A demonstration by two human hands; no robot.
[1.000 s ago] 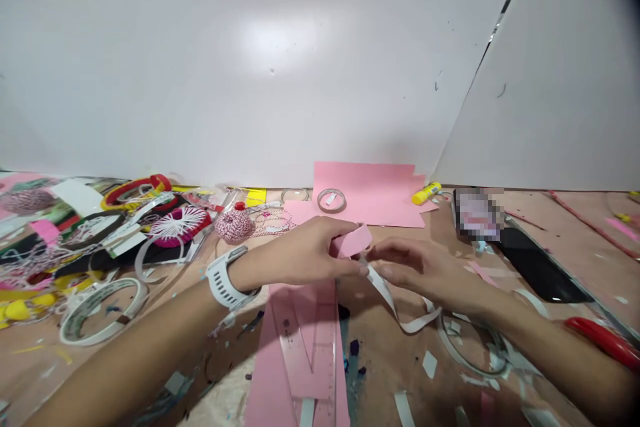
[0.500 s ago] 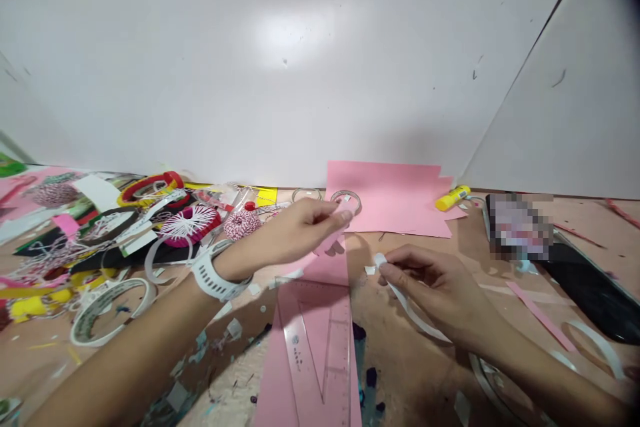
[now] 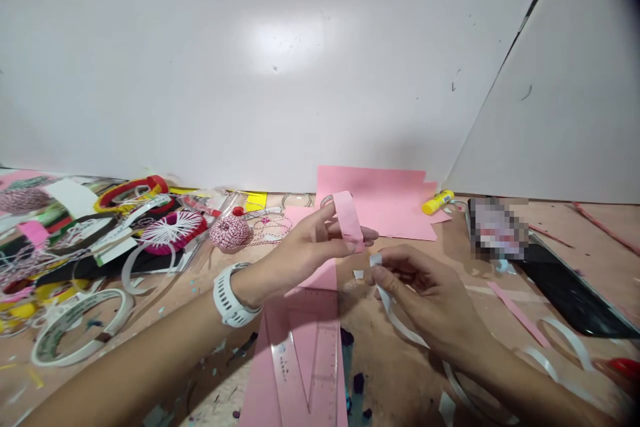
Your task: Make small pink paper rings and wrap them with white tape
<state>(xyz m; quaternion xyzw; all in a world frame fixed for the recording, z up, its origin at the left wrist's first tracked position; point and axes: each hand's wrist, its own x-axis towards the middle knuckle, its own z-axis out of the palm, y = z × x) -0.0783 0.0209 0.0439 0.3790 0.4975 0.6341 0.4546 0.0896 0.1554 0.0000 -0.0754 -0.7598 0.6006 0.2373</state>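
Narrowly apart, pink strip (image 3: 348, 217) and white strip (image 3: 397, 320)

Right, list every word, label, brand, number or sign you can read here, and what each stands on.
None can be read.
Clear set square: logo, lettering and scale marks, too small.
White tape roll: print inside the ring, blurred.
Pixelated patch, right: unreadable.
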